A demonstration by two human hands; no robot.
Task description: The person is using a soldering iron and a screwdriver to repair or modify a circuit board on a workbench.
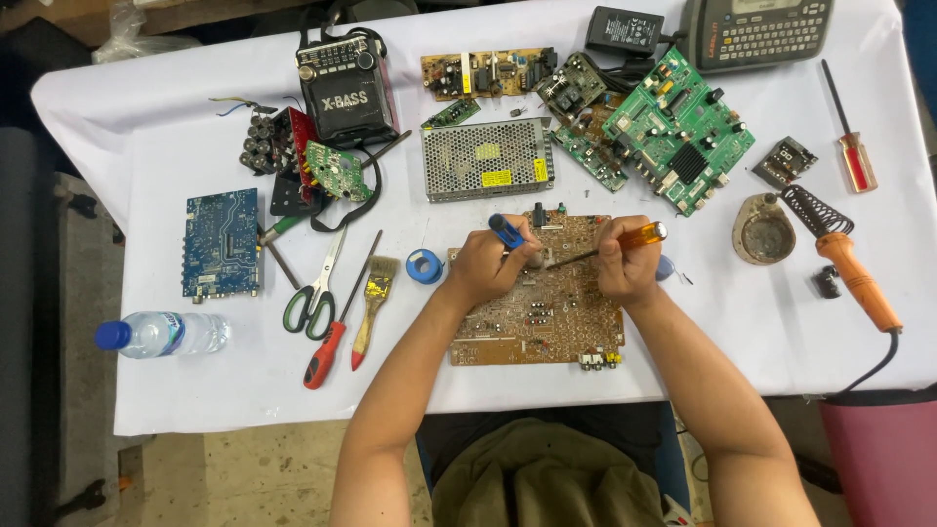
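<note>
Nearest the wearer, lay a brown circuit board [547, 317] flat on the white-clothed table [781, 322], taken here as the landmark. Over its upper left part, closed the left hand [485, 265] around a blue-handled tool [508, 232], tip pointed down at the board's top edge. Over its upper right part, closed the right hand [625, 263] around an amber-handled screwdriver [625, 241], shaft slanted leftward toward the same spot on the board. Just left of the board, sat a small blue tape roll [425, 264], then a paintbrush [372, 304], a red-handled screwdriver [330, 342], green-handled scissors [314, 301], and farther left a blue circuit board [222, 244] with a water bottle [161, 334] below it. Well to the right of the board, rested a round solder stand [764, 232] and an orange-handled soldering iron [852, 268]. Just beyond the board, stood a perforated metal power supply [486, 159]; up and to the right, a green circuit board [680, 130]. Farthest beyond, a black portable radio [346, 88], a tan circuit board [480, 73], a black adapter [625, 29] and a grey keyboard device [756, 31].
</note>
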